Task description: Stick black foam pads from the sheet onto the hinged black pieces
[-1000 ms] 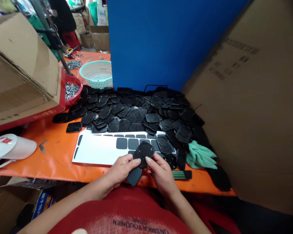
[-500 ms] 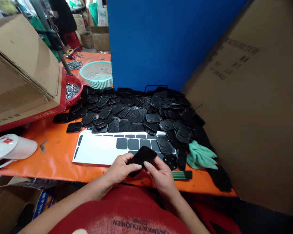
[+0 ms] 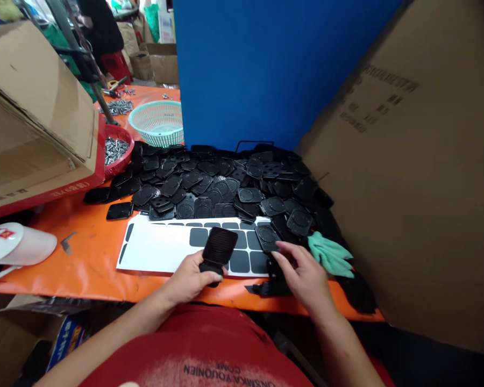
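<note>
In my left hand (image 3: 191, 275) is a black ribbed plastic plate (image 3: 220, 244), held tilted up with a second dark part below it, both gripped between thumb and fingers. My right hand (image 3: 300, 269) is apart from it, thumb and index finger spread, at the edge of a black plate with a ring pattern (image 3: 267, 237). Whether the fingertips touch that plate, I cannot tell. Beneath the hands lies a white sheet (image 3: 157, 247) with dark rounded-square stickers (image 3: 239, 261). Behind it spreads a heap of similar black plates (image 3: 191, 180).
A green cloth (image 3: 329, 252) lies at the right, beside a large cardboard box (image 3: 419, 188). A blue panel (image 3: 282, 70) stands behind the heap. To the left are a white jug (image 3: 32, 244), another carton (image 3: 36, 102), a red basket of metal pins (image 3: 123, 161) and a mint basket (image 3: 157, 126).
My right hand has let go of the held plate and moved right to the loose plates. My left hand has moved slightly left, and the plate now stands tilted with its ribbed face showing.
</note>
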`<state>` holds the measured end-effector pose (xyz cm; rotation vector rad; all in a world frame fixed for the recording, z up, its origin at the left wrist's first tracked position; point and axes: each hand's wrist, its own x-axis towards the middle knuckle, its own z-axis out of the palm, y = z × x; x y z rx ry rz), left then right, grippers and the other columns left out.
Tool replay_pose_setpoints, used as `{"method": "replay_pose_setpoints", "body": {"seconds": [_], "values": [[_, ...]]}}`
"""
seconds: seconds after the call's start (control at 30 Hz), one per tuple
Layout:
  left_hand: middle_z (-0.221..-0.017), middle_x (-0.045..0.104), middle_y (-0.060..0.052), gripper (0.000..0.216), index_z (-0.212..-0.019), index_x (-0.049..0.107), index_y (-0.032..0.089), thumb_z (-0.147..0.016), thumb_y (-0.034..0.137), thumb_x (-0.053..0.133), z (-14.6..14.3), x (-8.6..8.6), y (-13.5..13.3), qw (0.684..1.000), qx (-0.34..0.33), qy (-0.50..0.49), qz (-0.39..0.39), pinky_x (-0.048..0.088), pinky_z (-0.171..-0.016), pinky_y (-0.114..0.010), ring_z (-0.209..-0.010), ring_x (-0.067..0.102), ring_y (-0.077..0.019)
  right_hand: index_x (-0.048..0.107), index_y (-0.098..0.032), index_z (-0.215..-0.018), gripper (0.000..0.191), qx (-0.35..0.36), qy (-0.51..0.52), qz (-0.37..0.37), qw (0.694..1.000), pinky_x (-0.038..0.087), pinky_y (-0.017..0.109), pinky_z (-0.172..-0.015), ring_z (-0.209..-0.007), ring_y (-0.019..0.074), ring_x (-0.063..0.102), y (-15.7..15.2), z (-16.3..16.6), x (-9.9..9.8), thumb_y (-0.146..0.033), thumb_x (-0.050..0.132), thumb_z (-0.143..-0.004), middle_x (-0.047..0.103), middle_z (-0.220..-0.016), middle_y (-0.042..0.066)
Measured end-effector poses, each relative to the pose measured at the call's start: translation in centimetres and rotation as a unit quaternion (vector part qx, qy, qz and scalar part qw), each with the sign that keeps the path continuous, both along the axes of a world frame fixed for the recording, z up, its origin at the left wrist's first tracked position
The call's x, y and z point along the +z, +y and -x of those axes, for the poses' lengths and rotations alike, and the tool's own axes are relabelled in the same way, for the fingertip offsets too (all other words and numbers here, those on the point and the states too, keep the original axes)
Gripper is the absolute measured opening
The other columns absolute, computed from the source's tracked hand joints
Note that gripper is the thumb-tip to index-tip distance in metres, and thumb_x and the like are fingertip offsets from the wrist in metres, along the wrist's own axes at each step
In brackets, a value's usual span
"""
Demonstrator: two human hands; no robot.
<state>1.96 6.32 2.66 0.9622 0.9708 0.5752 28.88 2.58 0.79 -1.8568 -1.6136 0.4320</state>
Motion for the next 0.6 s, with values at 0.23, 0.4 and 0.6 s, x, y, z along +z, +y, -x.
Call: {"method": "replay_pose_setpoints", "body": {"seconds": [0.23,0.4,0.6], "values": [[-0.061,0.063,0.002,0.028,-0.077,0.058,0.016,-0.059,0.026,0.078,3.4,1.2,-0.1,0.998,0.034,0.045,0.040,0.047,-0.057,-0.027,-0.056,0.058,-0.0138,0.056,-0.018,-0.124,0.052,0.000,-0.202,0.063,0.977,0.047,0.043,-0.075,-0.090,0.0309,0.061,-0.3,-1.1,-1.5,-0.048,0.061,-0.082,0.069,-0.102,0.012],[-0.055,0.065,0.000,0.026,-0.070,0.057,0.017,-0.060,0.031,0.077,10.0,2.1,-1.5,0.990,0.046,0.120,0.060,0.044,-0.053,-0.025,-0.052,0.058,-0.0149,0.052,-0.020,-0.129,0.057,-0.015,-0.231,0.051,0.971,0.043,0.041,-0.073,-0.090,0.0312,0.059,0.1,-0.3,-1.4,-0.044,0.064,-0.079,0.068,-0.101,0.011],[-0.056,0.066,0.011,0.030,-0.075,0.067,0.018,-0.071,0.047,0.067,22.2,4.1,-4.6,0.973,-0.050,0.215,0.064,0.037,-0.058,-0.019,-0.055,0.057,-0.0094,0.051,-0.021,-0.129,0.051,0.013,-0.158,0.023,0.987,0.044,0.041,-0.077,-0.084,0.0271,0.058,0.6,0.0,-1.5,-0.038,0.060,-0.081,0.064,-0.090,0.007]]}}
